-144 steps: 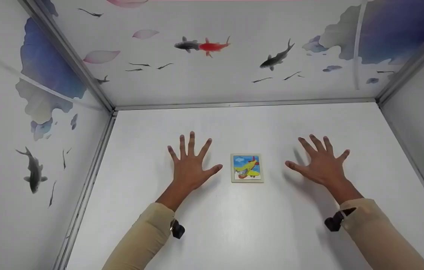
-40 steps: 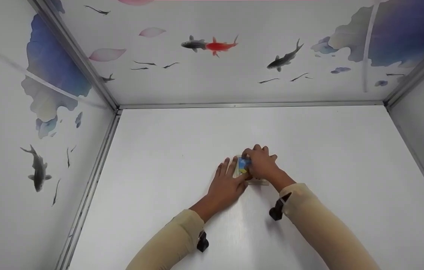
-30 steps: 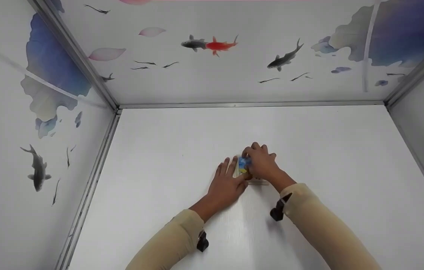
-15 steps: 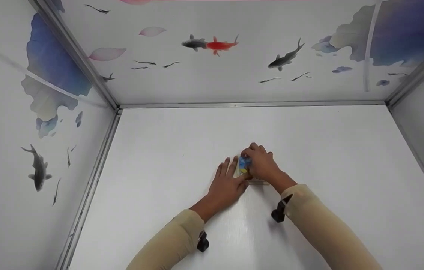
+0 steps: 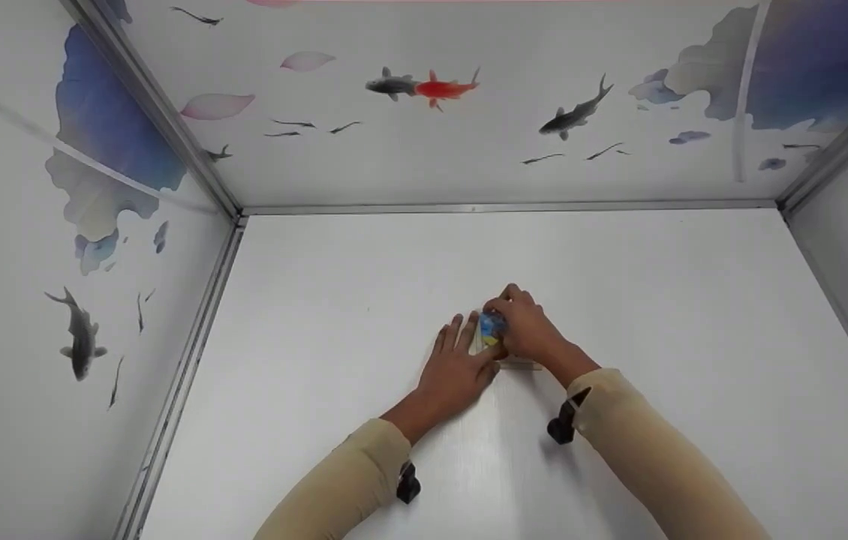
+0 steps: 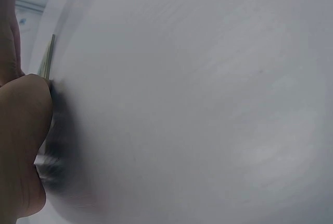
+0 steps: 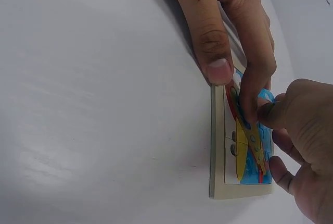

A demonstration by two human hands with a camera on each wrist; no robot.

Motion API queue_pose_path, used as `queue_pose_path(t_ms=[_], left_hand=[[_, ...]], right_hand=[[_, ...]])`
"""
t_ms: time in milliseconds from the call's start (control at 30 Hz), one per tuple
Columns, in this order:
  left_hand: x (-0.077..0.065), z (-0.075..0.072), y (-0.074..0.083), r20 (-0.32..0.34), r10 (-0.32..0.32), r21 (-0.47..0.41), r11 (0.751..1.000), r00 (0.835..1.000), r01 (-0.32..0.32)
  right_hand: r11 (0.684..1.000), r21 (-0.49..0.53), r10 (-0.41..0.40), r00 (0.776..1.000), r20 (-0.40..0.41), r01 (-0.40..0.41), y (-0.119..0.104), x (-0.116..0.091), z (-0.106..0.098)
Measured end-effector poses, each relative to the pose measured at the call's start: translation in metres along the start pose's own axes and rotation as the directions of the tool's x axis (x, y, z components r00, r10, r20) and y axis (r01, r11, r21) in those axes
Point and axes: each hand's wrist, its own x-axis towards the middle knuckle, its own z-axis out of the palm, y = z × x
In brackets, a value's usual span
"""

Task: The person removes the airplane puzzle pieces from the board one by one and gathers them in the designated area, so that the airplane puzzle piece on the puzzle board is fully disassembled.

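Observation:
A small wooden airplane jigsaw puzzle [image 7: 242,146] lies in its pale frame on the white table, largely covered by both hands in the head view. My left hand [image 5: 454,375] rests at its left side, several fingers stretched along the frame. In the right wrist view, the left thumb [image 7: 218,70] is at the frame's edge and another left finger touches the picture. My right hand [image 5: 533,326] pinches a blue puzzle piece [image 5: 492,325] at the far left corner; it looks tilted up, with pale frame showing beside it.
White table [image 5: 334,285] surrounds the puzzle. Metal-edged white walls with fish and lotus prints [image 5: 424,86] stand behind and at both sides. A black wrist camera [image 5: 408,484] sits under the left cuff and another black wrist camera [image 5: 561,427] by the right cuff.
Both hands, first spread apart on either side of the puzzle, have come together on it. Over the last half second the blue corner piece has shifted, baring pale frame at its left.

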Motion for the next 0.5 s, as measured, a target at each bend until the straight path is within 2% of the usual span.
queue_pose_path(t_ms=[233, 500], left_hand=[[0.003, 0.003, 0.000, -0.033, 0.020, 0.025, 1.000, 0.999, -0.019], [0.003, 0.002, 0.000, 0.006, 0.004, 0.039, 0.999, 1.000, -0.004]], right_hand=[[1.000, 0.001, -0.026, 1.000, -0.015, 0.026, 0.004, -0.002, -0.002], [0.998, 0.018, -0.053, 0.997, -0.047, 0.054, 0.018, -0.007, -0.009]])
